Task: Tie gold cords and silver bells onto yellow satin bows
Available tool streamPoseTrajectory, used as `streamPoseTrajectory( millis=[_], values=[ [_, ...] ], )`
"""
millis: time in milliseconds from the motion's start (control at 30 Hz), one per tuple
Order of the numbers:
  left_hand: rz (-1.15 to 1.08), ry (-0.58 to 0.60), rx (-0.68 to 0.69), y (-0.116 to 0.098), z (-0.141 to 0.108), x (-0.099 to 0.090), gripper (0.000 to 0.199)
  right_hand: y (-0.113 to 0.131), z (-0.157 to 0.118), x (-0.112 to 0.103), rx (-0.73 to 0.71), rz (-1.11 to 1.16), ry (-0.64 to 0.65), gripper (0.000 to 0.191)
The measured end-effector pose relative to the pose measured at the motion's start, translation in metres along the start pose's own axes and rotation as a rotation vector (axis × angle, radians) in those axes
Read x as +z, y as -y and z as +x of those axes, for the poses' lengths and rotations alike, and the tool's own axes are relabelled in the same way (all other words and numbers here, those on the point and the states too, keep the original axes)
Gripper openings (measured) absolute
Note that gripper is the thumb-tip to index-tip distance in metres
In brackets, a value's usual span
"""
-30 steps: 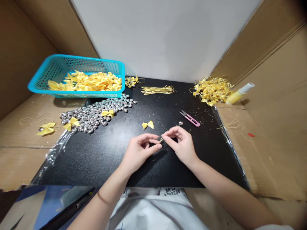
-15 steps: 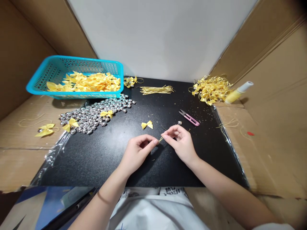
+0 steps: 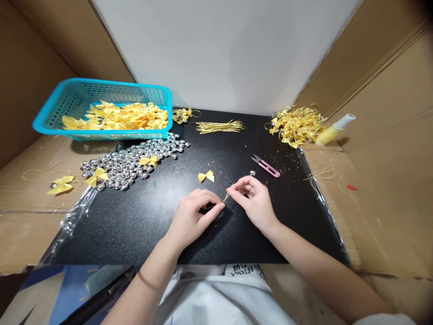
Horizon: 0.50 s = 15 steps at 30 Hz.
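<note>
A thin gold cord [image 3: 225,197] runs between my two hands over the black tabletop. My left hand [image 3: 194,216] has thumb and forefinger closed at the cord's lower left end. At its other end, my right hand [image 3: 253,201] pinches it with thumb and fingertips. Just beyond the hands lies a yellow ribbon bow [image 3: 206,176]. A single silver bead [image 3: 252,173] sits right behind my right hand, and pink thread snips [image 3: 265,166] rest a little farther back with blades pointing away to the left.
A turquoise basket [image 3: 101,132] of yellow bows stands back left, with many silver beads [image 3: 125,164] spread before it. Cut gold cords [image 3: 219,127] lie at the back middle. A pile of corded bows [image 3: 297,126] and a thread spool [image 3: 334,131] are back right.
My left thumb has shifted slightly down, and the left fingers have parted a little from it. More of the cord shows between the hands. The right hand keeps its pinch.
</note>
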<state>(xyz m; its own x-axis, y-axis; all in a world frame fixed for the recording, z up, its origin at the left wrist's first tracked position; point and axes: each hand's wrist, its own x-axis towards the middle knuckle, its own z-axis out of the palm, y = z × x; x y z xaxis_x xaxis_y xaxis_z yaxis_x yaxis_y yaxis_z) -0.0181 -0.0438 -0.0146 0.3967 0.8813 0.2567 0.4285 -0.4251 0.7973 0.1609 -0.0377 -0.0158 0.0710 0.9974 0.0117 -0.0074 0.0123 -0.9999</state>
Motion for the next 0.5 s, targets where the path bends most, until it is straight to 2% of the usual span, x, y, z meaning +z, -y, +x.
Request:
streamPoseTrajectory(
  millis=[133,233,500],
  values=[
    [-0.085,-0.034,-0.015,-0.0023,0.0000,0.0004,0.013,-0.0008,-0.0008,0.0010,0.016,-0.006,0.008,0.019],
    [-0.071,-0.046,0.002,-0.0031,0.0000,0.0013,0.013,-0.0015,-0.0014,0.0016,0.020,-0.002,0.017,0.019],
    [0.018,0.022,0.068,-0.0037,-0.0001,0.0019,0.011,0.0004,-0.0011,0.0010,0.031,0.002,0.037,0.019]
  ],
)
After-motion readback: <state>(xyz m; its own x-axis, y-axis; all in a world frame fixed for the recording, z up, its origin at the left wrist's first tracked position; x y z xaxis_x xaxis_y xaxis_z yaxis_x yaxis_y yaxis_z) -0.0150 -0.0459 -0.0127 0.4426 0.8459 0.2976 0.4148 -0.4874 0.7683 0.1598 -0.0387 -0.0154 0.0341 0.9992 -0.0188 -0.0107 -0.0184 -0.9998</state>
